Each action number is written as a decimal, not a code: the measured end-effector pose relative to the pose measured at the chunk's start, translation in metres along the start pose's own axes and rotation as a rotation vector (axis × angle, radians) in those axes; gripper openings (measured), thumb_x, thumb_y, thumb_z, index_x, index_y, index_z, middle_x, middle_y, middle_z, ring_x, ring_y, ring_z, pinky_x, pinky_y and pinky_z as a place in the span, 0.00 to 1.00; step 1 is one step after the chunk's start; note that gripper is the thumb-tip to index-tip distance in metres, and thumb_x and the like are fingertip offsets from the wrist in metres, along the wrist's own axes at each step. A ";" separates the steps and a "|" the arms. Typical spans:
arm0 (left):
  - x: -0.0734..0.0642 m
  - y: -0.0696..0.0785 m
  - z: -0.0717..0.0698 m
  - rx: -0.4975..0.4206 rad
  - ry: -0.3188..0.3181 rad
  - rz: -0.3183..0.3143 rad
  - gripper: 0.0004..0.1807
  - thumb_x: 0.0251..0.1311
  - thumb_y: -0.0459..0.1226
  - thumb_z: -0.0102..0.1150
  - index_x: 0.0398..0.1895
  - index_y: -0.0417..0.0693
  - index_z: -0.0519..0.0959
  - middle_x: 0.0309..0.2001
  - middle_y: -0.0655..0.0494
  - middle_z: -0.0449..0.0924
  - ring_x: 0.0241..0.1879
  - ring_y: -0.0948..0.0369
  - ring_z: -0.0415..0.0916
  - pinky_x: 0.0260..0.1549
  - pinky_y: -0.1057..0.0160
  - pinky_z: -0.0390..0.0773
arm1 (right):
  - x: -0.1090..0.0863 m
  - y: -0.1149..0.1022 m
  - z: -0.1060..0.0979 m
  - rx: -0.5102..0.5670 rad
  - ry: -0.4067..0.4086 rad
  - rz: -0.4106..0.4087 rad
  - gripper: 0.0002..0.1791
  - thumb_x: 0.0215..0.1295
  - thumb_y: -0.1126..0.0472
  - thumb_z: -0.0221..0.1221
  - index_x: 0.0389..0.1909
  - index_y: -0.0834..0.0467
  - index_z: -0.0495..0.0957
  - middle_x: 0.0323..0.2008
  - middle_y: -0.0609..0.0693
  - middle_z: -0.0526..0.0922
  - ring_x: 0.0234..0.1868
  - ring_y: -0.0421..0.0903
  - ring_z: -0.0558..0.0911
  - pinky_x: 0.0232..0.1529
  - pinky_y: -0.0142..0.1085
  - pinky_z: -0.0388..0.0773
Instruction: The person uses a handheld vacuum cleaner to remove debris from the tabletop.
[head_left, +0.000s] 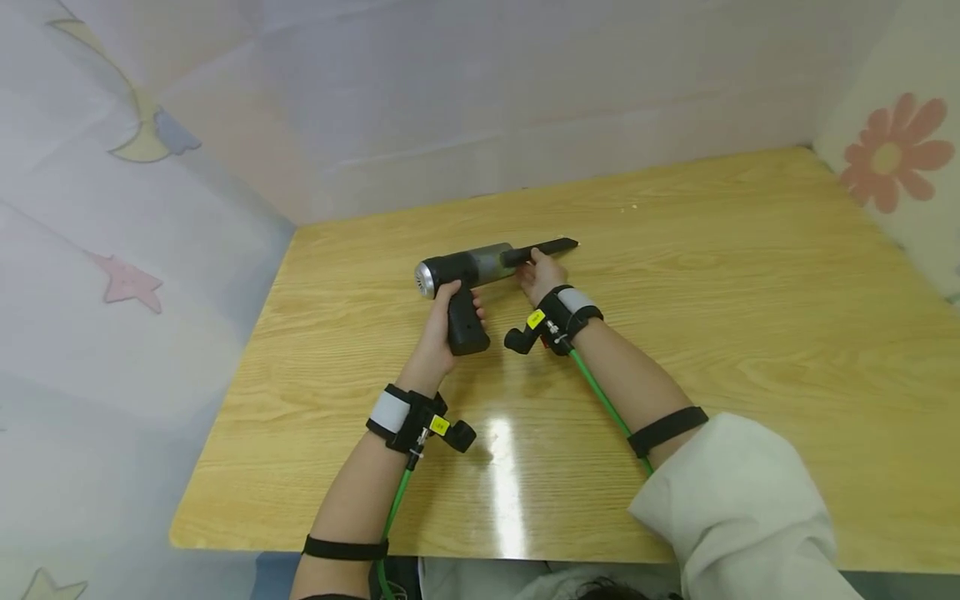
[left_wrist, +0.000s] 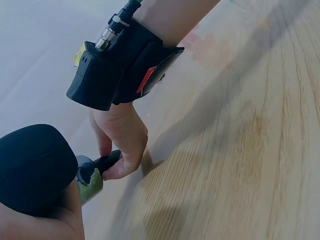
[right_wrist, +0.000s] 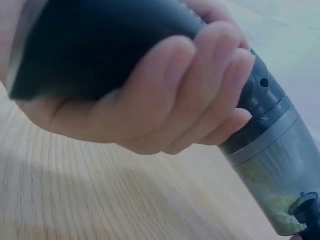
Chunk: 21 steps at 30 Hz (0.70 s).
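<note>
A handheld vacuum cleaner (head_left: 457, 268) is held above the table, its silver rear end facing left. My left hand (head_left: 435, 329) grips its black handle (head_left: 468, 325); the right wrist view shows the fingers (right_wrist: 175, 95) wrapped round that handle. Pale and yellowish debris shows inside the clear dust cup (right_wrist: 280, 170). My right hand (head_left: 543, 279) pinches a long black crevice nozzle (head_left: 557, 246) between thumb and fingers. The nozzle's base is right at the cup's front end, and its slanted tip points right. In the left wrist view, the right hand (left_wrist: 122, 142) partly hides the nozzle.
The wooden table (head_left: 750, 333) spreads under both forearms. A few small pale crumbs (head_left: 633, 207) lie near its back edge. Printed cloth walls (head_left: 480, 100) stand behind and at both sides. Each wrist bears a strapped camera (head_left: 408, 421) with a green cable.
</note>
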<state>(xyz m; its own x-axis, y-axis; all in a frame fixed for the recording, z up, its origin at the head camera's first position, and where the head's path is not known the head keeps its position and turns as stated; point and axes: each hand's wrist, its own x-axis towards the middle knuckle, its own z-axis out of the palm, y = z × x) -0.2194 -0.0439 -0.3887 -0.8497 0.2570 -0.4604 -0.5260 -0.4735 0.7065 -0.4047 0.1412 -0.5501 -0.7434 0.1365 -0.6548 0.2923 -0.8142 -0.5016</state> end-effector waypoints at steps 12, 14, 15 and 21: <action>0.005 0.000 0.004 0.002 -0.001 0.010 0.15 0.66 0.51 0.44 0.41 0.49 0.68 0.32 0.61 0.68 0.24 0.68 0.70 0.29 0.72 0.73 | -0.082 -0.017 0.013 0.021 -0.071 0.060 0.17 0.68 0.55 0.56 0.55 0.55 0.75 0.59 0.54 0.75 0.61 0.47 0.75 0.62 0.36 0.73; 0.006 0.000 0.006 -0.001 -0.002 0.010 0.15 0.67 0.50 0.44 0.41 0.49 0.68 0.32 0.60 0.69 0.23 0.68 0.70 0.29 0.71 0.72 | -0.106 -0.022 0.016 0.024 -0.082 0.061 0.19 0.70 0.56 0.52 0.60 0.55 0.71 0.63 0.54 0.71 0.64 0.46 0.72 0.65 0.35 0.69; 0.007 0.000 0.007 0.001 -0.002 0.008 0.15 0.67 0.50 0.44 0.42 0.49 0.68 0.32 0.60 0.69 0.24 0.68 0.70 0.29 0.71 0.73 | -0.130 -0.027 0.019 0.025 -0.084 0.064 0.21 0.71 0.57 0.51 0.63 0.55 0.68 0.66 0.54 0.68 0.67 0.46 0.69 0.67 0.34 0.67; 0.009 -0.001 0.011 0.014 0.006 -0.007 0.16 0.66 0.51 0.45 0.44 0.49 0.68 0.29 0.61 0.70 0.24 0.68 0.69 0.29 0.71 0.73 | -0.156 -0.033 0.024 0.047 -0.046 0.042 0.23 0.72 0.58 0.48 0.66 0.55 0.65 0.68 0.54 0.65 0.68 0.46 0.67 0.69 0.33 0.64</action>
<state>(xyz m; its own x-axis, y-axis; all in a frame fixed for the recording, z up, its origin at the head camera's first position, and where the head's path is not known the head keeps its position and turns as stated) -0.2273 -0.0315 -0.3876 -0.8458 0.2548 -0.4688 -0.5324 -0.4600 0.7105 -0.3126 0.1336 -0.4174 -0.7584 0.0766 -0.6472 0.2959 -0.8444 -0.4466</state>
